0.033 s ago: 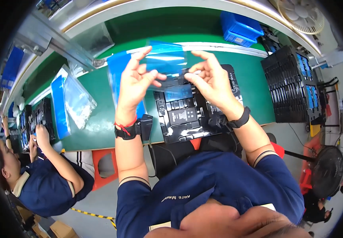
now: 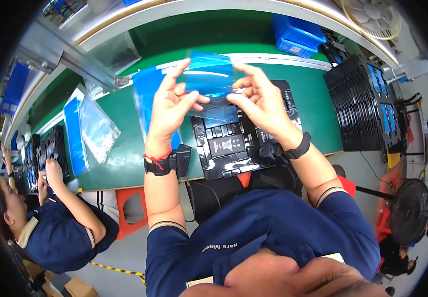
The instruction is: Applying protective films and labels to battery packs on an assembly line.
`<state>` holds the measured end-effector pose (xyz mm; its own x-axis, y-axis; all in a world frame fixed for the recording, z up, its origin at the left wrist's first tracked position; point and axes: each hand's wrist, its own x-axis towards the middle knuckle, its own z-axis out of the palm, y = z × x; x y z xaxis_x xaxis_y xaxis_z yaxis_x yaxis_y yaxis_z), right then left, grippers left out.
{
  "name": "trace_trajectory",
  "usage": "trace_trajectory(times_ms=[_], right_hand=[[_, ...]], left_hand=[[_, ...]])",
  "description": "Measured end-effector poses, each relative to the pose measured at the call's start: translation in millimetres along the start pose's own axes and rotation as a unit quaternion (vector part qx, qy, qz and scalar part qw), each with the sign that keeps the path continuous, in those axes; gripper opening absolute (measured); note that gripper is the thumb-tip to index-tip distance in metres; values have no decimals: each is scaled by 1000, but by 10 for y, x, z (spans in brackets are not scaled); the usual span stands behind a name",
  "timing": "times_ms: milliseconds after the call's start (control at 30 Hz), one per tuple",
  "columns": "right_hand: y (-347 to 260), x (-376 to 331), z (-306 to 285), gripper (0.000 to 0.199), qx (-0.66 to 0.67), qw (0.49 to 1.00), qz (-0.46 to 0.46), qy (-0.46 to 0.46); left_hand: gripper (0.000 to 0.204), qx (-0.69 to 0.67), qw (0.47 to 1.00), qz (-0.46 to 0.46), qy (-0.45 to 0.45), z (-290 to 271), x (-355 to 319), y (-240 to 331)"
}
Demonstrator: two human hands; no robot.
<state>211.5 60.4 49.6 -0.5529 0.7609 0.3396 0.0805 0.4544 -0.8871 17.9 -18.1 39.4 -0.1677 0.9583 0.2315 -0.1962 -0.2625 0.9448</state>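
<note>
A clear blue plastic film sheet is held up between my hands above the bench. My left hand has its curled fingers at the sheet's left edge, thumb and index finger apart. The right edge is gripped by my right hand, its thumb and fingers bent close together. Below lies a black plastic tray with flat black batteries in its recesses; my right hand and wrist cover part of it. Behind my left hand, a stack of blue film lies on the green bench.
Further left are a clear plastic bag and a blue strip. Tall stacked black trays stand at the right, with blue bins behind. A co-worker handles parts at far left. Cables hang by my left wrist.
The blue sheet has shifted slightly and its blurred edges look sharper. My right-hand fingers have curled in a little; both hands stay in nearly the same place.
</note>
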Motion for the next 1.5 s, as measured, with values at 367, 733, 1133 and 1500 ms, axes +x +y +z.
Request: trace_trajectory(times_ms=[367,733,1133,1500], right_hand=[[62,-141,-189,17,-105,991,-80,31],[129,-233,-873,8,221,971,90,12],[636,-75,-974,12,48,947,306,-87],[799,-83,-919,12,27,963,254,-81]], left_hand=[[25,85,991,-72,-77,26,28,-177],[22,210,975,57,-53,-104,20,-116],[26,92,993,-74,12,-150,37,-156],[33,125,991,-46,23,-100,54,-133]])
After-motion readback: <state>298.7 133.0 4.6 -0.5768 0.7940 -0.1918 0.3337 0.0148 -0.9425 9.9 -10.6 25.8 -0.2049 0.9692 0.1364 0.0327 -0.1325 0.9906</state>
